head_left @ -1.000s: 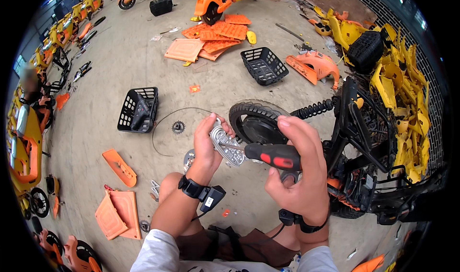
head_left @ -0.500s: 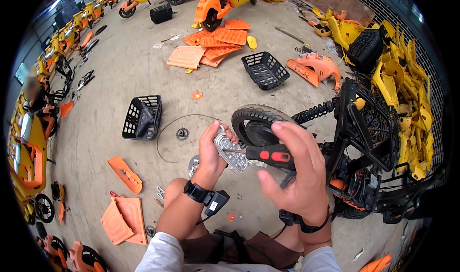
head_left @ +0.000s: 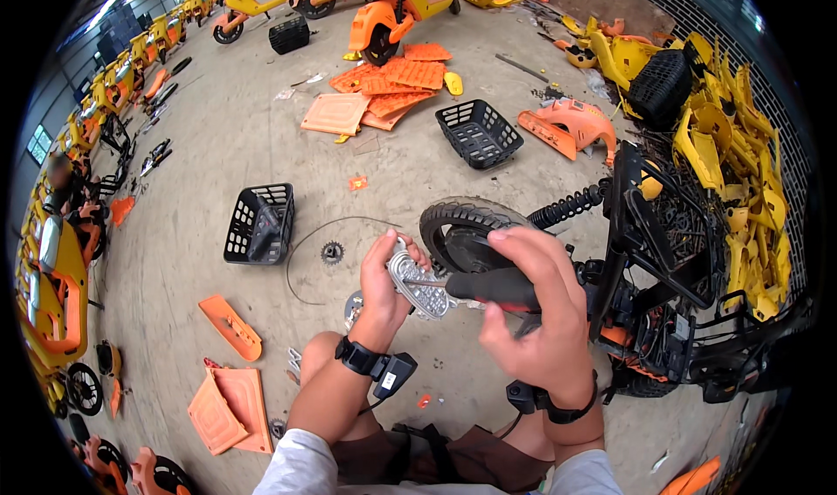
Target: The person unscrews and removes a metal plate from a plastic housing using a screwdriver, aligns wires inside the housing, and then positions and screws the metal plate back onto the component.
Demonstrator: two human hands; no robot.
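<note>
My left hand (head_left: 381, 277) is closed round a silver, oval cast metal part (head_left: 425, 296) with a pitted, ribbed face. A screwdriver (head_left: 493, 287) with a black and red handle lies almost level, its shaft pointing left and its tip against the metal part. Round the back of that handle curve the fingers and thumb of my right hand (head_left: 554, 320), the handle's end lying towards the palm. Whatever the tip bears on is too small to make out. Behind the hands is a black-tyred wheel (head_left: 475, 209) of a partly stripped scooter frame (head_left: 641, 233).
A black basket (head_left: 247, 249) holding a dark power tool lies left, near a sprocket (head_left: 332, 252) and a thin cable (head_left: 289, 264). Another basket (head_left: 488, 157) stands ahead. Orange panels (head_left: 336, 111) lie farther off; yellow covers (head_left: 741, 207) are heaped right.
The screwdriver handle has turned about its length, so its red patches have rolled mostly out of sight. My right thumb and fingers have shifted closer round it. The metal part stays in my left hand.
</note>
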